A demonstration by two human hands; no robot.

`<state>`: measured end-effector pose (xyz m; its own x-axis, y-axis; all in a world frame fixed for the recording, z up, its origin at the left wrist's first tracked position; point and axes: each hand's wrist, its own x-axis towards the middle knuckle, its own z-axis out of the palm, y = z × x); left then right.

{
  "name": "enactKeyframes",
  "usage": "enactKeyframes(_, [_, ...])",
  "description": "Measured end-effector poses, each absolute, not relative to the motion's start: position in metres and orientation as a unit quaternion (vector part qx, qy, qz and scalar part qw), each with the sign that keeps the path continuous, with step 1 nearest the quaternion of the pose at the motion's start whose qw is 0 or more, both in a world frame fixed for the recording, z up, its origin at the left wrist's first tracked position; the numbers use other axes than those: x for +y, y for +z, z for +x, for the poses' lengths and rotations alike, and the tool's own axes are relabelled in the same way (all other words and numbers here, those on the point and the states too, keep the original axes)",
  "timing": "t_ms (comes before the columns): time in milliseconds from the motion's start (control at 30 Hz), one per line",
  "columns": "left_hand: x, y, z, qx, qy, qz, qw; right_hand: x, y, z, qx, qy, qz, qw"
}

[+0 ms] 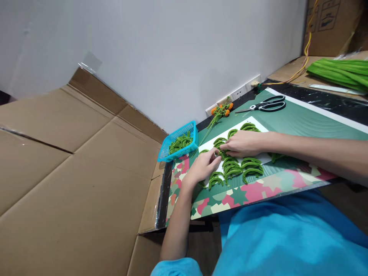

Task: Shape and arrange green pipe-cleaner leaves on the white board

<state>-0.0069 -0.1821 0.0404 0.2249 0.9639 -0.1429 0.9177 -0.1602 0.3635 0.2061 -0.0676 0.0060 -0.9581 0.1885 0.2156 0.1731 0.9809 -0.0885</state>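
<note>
Rows of curved green pipe-cleaner pieces [232,167] lie on a white sheet [260,123], some reaching past its near edge. My left hand [204,165] is at the sheet's left side, its fingers curled in a pinch beside the middle row. From the right, my right hand [245,143] reaches across the sheet with its fingers bent down onto a green piece there. The fingertips of both hands nearly meet at this piece, and they partly hide it.
A blue basket [196,134] of green pieces stands at the left back. Behind the sheet lie black-handled scissors [266,105] and an orange-flowered stem [222,110]. Long green pipe cleaners [340,73] are bundled at far right. Cardboard [86,184] borders the table's left; a wall with sockets [239,92] stands behind.
</note>
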Motion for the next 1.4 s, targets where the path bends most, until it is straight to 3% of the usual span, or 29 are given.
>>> enactKeyframes(1400, [-0.1805,0.0375,-0.0113,0.587,0.078,0.790,0.159,-0.0679,0.0103,0.2075,-0.990,0.037,-0.124,0.064])
